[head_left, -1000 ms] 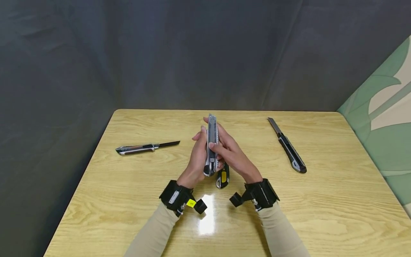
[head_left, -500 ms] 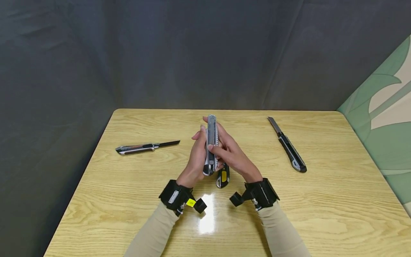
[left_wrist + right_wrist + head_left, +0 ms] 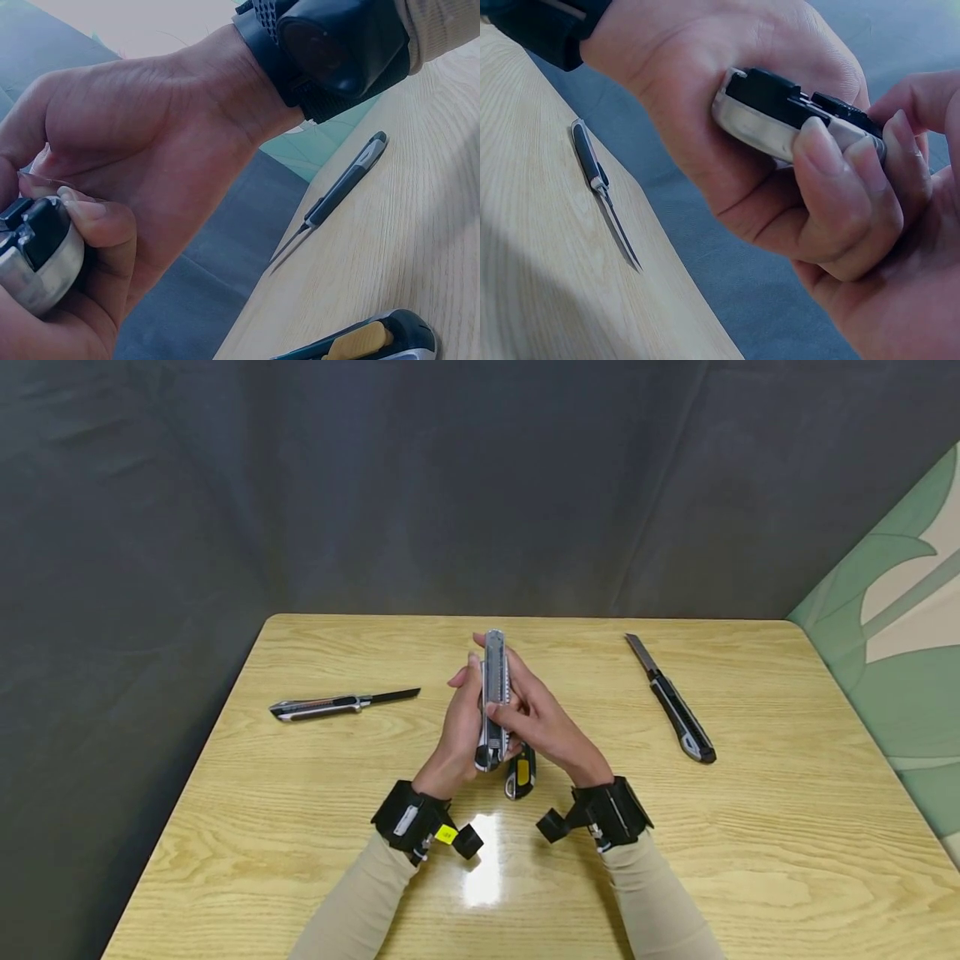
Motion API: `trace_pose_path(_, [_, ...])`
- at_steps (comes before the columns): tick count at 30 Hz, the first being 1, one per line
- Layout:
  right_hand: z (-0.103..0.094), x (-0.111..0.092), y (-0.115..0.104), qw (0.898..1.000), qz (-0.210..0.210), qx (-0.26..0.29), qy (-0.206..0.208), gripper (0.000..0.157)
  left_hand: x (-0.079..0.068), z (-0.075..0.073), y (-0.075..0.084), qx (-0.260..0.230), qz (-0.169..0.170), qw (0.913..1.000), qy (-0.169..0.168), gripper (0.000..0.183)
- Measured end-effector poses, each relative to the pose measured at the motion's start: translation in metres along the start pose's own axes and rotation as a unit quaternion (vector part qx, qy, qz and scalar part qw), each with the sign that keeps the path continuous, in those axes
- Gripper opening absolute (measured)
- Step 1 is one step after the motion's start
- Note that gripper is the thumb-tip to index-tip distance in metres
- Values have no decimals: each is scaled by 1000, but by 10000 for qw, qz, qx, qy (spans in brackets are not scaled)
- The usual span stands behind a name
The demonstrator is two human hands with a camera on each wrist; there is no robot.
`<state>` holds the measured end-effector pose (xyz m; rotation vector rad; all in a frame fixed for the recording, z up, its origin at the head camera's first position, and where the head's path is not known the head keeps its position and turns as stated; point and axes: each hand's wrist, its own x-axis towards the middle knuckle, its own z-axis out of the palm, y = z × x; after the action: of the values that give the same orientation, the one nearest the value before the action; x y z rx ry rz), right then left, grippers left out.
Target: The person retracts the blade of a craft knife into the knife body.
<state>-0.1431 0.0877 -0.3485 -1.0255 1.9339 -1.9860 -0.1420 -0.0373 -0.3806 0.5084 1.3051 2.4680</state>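
Both hands meet over the table around one silver-and-black utility knife [image 3: 495, 672], held lengthwise with its black end toward the body. My left hand [image 3: 459, 727] grips its left side, and curled fingers show against the silver casing [image 3: 757, 127] in the right wrist view. From the other side my right hand [image 3: 551, 731] grips it too, its thumb lying across the upper face. No blade shows beyond the far end. Beneath the hands lies another utility knife [image 3: 522, 772], black with a yellow slider; its far part is hidden.
A silver-and-black utility knife [image 3: 322, 707] with a dark extended blade lies at the left on the wooden table [image 3: 225, 827]. Another, black-handled utility knife [image 3: 678, 714], blade out, lies at the right. A dark curtain [image 3: 480, 485] hangs behind the table.
My right thumb has slid slightly toward the knife's near end. The pointed tip at its far end has gone from sight, leaving a rounded end. The other knives have not moved.
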Motion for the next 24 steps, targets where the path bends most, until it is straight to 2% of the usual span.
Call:
trace_pose_path(4, [0,1,-1,10000,-48,-10,-41,70,-1,1,1,59,33,10000,50,58])
trace_pose_path(10, [0,1,0,9998,-146,35,-137,74,0,1,2,126,46,9999,-74,59])
trace_pose_path(17, [0,1,1,9995,-128,122,-269,76,-1,1,3,143,-79,9999,51,59])
trace_pose_path(24, [0,2,0,9992,-153,103,-356,79,1,-1,2,-163,-85,9998,-92,66])
